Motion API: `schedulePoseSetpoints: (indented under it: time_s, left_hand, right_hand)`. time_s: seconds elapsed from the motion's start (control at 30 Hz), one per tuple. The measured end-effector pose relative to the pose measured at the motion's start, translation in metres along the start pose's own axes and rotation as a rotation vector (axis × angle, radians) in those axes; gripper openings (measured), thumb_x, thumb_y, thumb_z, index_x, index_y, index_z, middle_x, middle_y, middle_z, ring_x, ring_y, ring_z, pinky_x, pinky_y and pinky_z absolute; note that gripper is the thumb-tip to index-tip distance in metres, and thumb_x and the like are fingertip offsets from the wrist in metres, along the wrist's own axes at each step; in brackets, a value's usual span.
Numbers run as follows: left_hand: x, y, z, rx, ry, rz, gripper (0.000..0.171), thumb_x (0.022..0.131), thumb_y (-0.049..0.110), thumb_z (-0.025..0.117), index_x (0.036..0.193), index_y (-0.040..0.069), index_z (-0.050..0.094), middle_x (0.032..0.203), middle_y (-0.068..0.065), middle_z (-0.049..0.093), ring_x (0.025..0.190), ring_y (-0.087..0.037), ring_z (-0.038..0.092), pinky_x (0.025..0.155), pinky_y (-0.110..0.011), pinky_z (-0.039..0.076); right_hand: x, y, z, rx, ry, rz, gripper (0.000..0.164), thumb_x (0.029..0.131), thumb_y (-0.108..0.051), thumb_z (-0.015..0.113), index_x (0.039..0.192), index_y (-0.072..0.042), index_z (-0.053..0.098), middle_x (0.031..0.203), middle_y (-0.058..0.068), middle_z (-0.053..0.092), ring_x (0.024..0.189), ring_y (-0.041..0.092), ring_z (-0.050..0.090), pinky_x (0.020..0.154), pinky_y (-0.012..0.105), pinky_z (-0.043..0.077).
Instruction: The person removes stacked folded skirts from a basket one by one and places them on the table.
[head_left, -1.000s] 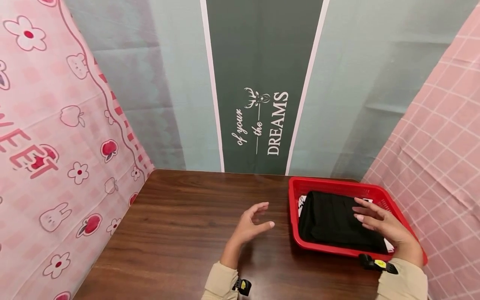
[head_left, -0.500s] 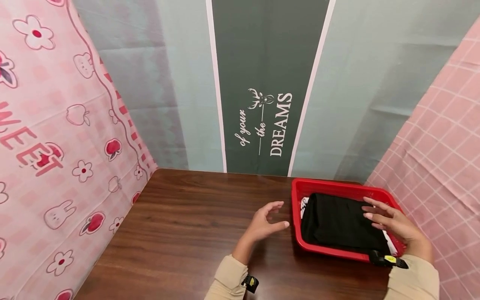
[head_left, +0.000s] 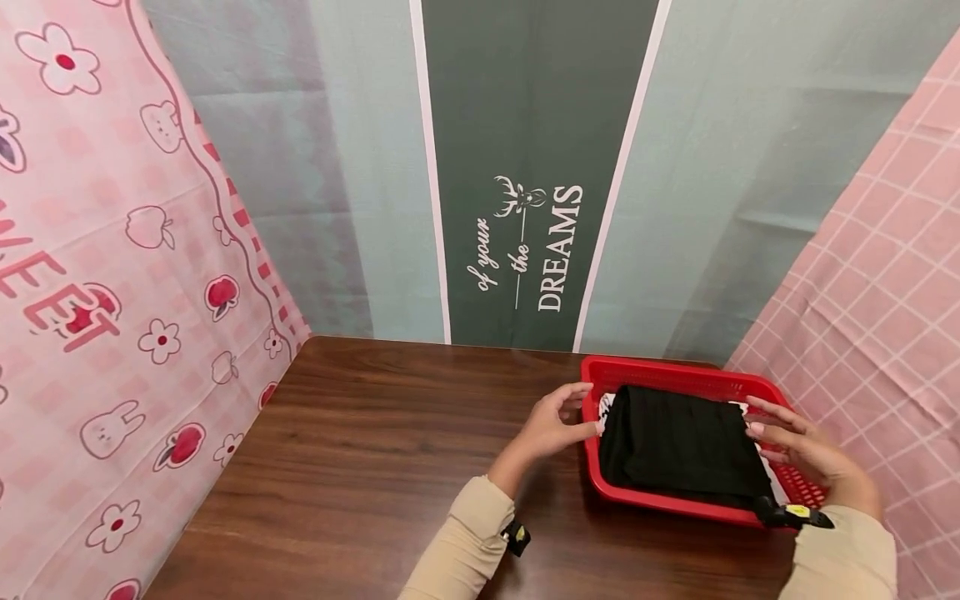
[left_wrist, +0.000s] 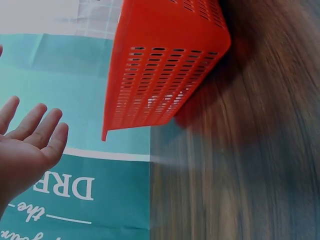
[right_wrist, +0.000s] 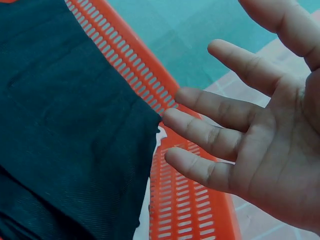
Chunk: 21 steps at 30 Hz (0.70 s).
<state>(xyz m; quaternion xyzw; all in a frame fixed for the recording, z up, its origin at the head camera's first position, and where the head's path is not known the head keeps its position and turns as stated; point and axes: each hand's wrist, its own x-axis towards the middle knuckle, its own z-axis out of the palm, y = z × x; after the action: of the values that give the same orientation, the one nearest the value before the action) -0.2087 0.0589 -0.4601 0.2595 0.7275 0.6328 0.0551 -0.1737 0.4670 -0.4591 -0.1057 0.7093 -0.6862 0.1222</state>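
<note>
A red plastic basket [head_left: 660, 501] with slotted walls stands at the right of the table. Folded black cloth [head_left: 682, 442] fills most of it, lying over white cloth [head_left: 606, 407] with dark marks that peeks out at the sides. My left hand [head_left: 553, 423] hovers at the basket's left rim, thumb and fingers spread apart. In the left wrist view that hand [left_wrist: 27, 150] shows outside the slotted wall. Over the basket's right side, my right hand [head_left: 813, 454] has its fingers extended toward the black cloth's edge. The right wrist view shows its palm [right_wrist: 280, 160] holding nothing.
The brown wood-grain table [head_left: 360, 467] extends left of the basket. A green and blue-grey curtain [head_left: 525, 125] with white lettering hangs behind. Pink printed cloth [head_left: 187, 350] borders the left, and pink checked cloth [head_left: 885, 333] rises close beside the basket's right side.
My left hand has moved right and slightly up to the basket's left rim. My right hand has shifted right, from over the black cloth to its right edge.
</note>
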Motion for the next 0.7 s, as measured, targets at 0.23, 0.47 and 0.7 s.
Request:
schedulePoseSetpoints:
  time_s: [0.23, 0.47, 0.7]
  left_hand:
    - [0.013, 0.004, 0.011, -0.003, -0.009, -0.023, 0.056, 0.080, 0.021, 0.072, 0.132, 0.021, 0.052, 0.122, 0.006, 0.055, 0.107, -0.012, 0.053, 0.092, -0.035, 0.043]
    - [0.025, 0.002, 0.021, 0.019, -0.043, -0.051, 0.057, 0.080, 0.024, 0.073, 0.132, 0.023, 0.051, 0.123, 0.010, 0.054, 0.106, -0.004, 0.050, 0.086, -0.025, 0.044]
    - [0.041, -0.005, 0.033, 0.090, -0.041, -0.074, 0.056, 0.078, 0.026, 0.074, 0.130, 0.019, 0.054, 0.117, 0.010, 0.056, 0.098, -0.002, 0.051, 0.082, -0.020, 0.044]
  right_hand:
    - [0.000, 0.000, -0.013, 0.055, -0.003, 0.005, 0.047, 0.098, 0.000, 0.038, 0.125, -0.034, 0.056, 0.113, -0.014, 0.060, 0.097, 0.010, 0.061, 0.074, 0.030, 0.051]
    - [0.002, 0.004, -0.021, 0.134, -0.053, 0.007, 0.047, 0.099, 0.000, 0.034, 0.123, -0.033, 0.058, 0.113, -0.010, 0.062, 0.099, 0.011, 0.061, 0.075, 0.031, 0.051]
    - [0.002, 0.012, -0.028, 0.163, -0.038, 0.037, 0.045, 0.099, -0.003, 0.035, 0.120, -0.035, 0.060, 0.112, -0.012, 0.062, 0.098, 0.010, 0.060, 0.076, 0.033, 0.050]
